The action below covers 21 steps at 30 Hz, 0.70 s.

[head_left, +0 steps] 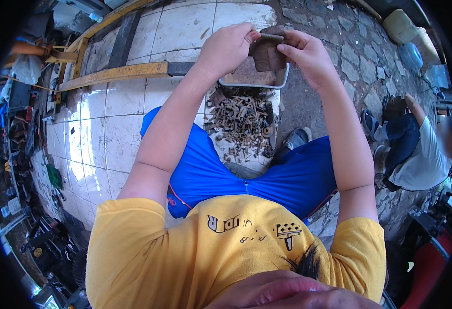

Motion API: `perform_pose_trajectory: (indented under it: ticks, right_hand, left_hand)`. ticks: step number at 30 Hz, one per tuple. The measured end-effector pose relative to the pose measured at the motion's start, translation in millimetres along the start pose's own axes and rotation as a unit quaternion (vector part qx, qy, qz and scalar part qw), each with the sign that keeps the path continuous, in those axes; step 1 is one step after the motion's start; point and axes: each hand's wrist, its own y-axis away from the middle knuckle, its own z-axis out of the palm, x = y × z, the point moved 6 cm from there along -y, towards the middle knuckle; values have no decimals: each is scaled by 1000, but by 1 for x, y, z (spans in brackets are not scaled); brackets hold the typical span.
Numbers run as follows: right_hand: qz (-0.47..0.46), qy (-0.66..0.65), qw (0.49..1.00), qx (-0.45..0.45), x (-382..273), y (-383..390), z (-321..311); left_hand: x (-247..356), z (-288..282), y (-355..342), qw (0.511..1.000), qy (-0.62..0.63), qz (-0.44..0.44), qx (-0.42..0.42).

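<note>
Both my hands are raised over a shallow metal tray (252, 86). My left hand (229, 50) is closed, its fingertips pinching one end of a short thin rod, perhaps a bolt (271, 37). Closed as well, my right hand (308, 57) grips a brown, worn rag-like piece (268, 56) between thumb and fingers. The brown piece hangs around and below the rod, over the far part of the tray. Nearer to me, between my legs, a pile of rusty bolts, nuts and other small metal parts (241, 118) lies on the floor.
A yellow and black metal frame (117, 74) runs across the white tiles at the left. On the right, a person in a white shirt (421, 159) sits low on the stone paving (357, 56). Plastic jugs (410, 55) stand at the far right. Tools and parts crowd the left edge.
</note>
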Motion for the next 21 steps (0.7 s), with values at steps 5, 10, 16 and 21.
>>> perform_pose_trajectory:
  ticks: [5, 10, 16, 21]
  right_hand:
    - [8, 21, 1000, -17, 9, 0, 9]
    - [9, -30, 999, -9, 1, -2, 7]
    - [15, 4, 1000, -12, -5, 2, 7]
    - [17, 10, 1000, -21, 2, 0, 8]
  left_hand:
    - [4, -1, 0, 1000, -9, 22, 4]
    - [4, -2, 0, 1000, -17, 10, -1]
    - [2, -1, -1, 1000, -2, 21, 19]
    - [-1, -1, -2, 1000, -18, 17, 1]
